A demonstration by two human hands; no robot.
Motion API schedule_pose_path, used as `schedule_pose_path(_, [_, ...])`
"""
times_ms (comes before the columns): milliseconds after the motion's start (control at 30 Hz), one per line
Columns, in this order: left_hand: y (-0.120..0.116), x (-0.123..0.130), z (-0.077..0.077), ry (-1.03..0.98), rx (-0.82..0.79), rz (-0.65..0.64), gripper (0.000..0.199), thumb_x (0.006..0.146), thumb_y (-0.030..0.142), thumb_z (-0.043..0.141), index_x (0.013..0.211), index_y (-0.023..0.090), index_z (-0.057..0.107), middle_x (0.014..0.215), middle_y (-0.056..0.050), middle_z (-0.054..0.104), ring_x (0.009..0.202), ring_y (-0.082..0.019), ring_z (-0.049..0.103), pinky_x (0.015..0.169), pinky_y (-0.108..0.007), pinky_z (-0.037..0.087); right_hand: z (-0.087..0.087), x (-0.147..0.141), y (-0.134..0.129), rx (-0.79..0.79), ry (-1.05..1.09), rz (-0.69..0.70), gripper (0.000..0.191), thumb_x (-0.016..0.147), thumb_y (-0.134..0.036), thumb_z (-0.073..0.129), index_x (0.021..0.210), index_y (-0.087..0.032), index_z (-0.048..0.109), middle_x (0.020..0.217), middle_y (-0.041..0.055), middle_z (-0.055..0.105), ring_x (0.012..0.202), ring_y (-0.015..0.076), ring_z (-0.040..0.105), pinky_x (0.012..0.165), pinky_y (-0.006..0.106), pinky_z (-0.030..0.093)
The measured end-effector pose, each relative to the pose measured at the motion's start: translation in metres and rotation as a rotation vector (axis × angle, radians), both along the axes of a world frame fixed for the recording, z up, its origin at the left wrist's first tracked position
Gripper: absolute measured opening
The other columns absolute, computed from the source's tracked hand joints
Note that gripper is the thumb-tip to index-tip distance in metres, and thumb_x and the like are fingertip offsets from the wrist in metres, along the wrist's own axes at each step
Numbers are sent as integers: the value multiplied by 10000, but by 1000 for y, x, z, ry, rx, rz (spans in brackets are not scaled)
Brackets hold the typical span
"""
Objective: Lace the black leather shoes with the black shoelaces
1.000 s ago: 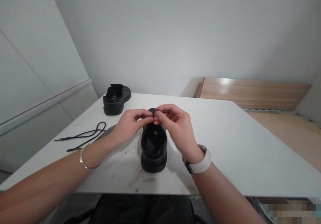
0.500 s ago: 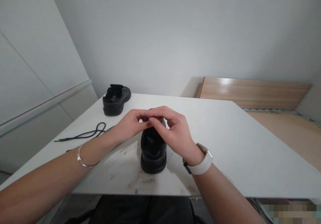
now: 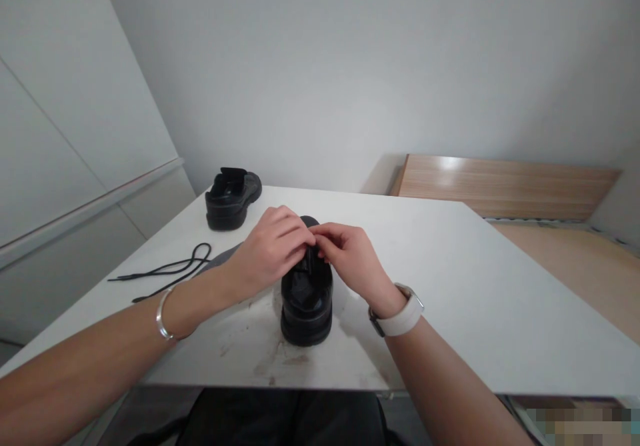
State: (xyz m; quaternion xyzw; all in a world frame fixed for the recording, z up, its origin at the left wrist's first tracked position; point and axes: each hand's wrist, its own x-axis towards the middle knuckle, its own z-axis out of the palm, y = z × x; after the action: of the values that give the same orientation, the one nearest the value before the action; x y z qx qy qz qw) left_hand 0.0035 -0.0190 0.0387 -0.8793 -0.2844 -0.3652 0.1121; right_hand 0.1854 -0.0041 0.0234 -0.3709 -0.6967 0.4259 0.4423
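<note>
Left hand point(image 3: 275, 246), right hand point(image 3: 353, 256) at shoe point(image 3: 307, 299); table edge point(image 3: 350, 385) near; room rightward.

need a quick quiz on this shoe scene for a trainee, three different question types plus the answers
1. Multiple choice: the far shoe stands (a) right of the near shoe, (b) left of it, (c) inside it.
2. True or false: the left hand and the right hand are both at the near shoe.
3. Fill the gap: the loose black lace lies on the ____.

Key: 1 b; 2 true; 3 table.
</note>
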Motion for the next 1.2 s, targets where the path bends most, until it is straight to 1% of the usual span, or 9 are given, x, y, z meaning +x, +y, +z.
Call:
schedule_pose_path(100, [0, 2, -4, 78, 113, 13, 162, 967, 132, 512, 901, 162, 656, 833, -70, 674, 892, -224, 540, 785, -368, 419, 2, 4, 5, -83, 42, 52, 186, 834, -251, 619, 899, -168, 772, 746, 11, 710, 590, 89, 570, 553, 209, 463])
schedule_pose_path(200, [-1, 3, -6, 83, 179, 7, 157, 971, 128, 518, 894, 159, 652, 844, -69, 681, 879, -216, 533, 770, -356, 409, 5, 9, 9, -129, 42, 125, 182, 814, -266, 643, 880, -152, 768, 682, 1, 683, 575, 83, 567, 549, 203, 483])
schedule_pose_path(400, [-1, -2, -9, 20, 167, -15, 156, 955, 130, 550, 889, 183, 681, 865, -58, 712, 878, -209, 554, 762, -356, 408, 5, 13, 14, -132, 48, 217, 168, 812, -293, 672, 872, -151, 738, 679, -4, 666, 603, 88, 592, 554, 202, 511])
schedule_pose_path(533, [-1, -5, -11, 24, 178, -12, 115, 936, 121, 583, 919, 175, 683, 880, -60, 724, 875, -208, 561, 770, -357, 422, 5, 13, 16, -70, -38, 237, 157, 837, -281, 631, 861, -145, 706, 718, 7, 665, 620, 91, 571, 553, 207, 477])
schedule_pose_path(700, [-1, -8, -14, -33, 113, -22, 147, 922, 106, 586, 930, 200, 699, 906, -51, 747, 892, -208, 592, 789, -368, 439, 10, 10, 9, 87, -203, 150, 117, 838, -187, 562, 842, -146, 672, 746, 5, 656, 652, 93, 534, 622, 231, 419])
schedule_pose_path(800, [-5, -11, -16, -51, 106, -38, 187, 927, 82, 551, 948, 201, 693, 958, -51, 764, 907, -203, 613, 807, -369, 458, 11, 4, 2, 201, -269, 29, 97, 802, -124, 557, 806, -160, 647, 714, -10, 614, 646, 99, 511, 631, 238, 399])
schedule_pose_path(933, [-11, -13, -19, -51, 120, -66, 189, 926, 61, 543, 959, 196, 672, 1018, -53, 772, 905, -190, 633, 815, -354, 477, 10, -3, -2, 348, -320, -127, 100, 772, -85, 569, 763, -174, 613, 761, 9, 608, 722, 129, 532, 683, 261, 404])
schedule_pose_path(1067, [-13, -14, -20, -38, 127, -81, 167, 920, 43, 549, 947, 174, 650, 996, -68, 769, 873, -186, 626, 783, -334, 483, 5, -4, 0, 369, -346, -208, 99, 780, -82, 571, 769, -177, 597, 772, 22, 605, 743, 150, 537, 698, 278, 402])
schedule_pose_path(1200, [-14, -12, -22, -39, 120, -93, 159, 926, 38, 536, 938, 162, 636, 956, -73, 761, 844, -182, 612, 767, -324, 487, 0, -2, 1, 365, -356, -233, 100, 786, -80, 561, 783, -174, 594, 766, 19, 597, 726, 149, 526, 691, 281, 397])
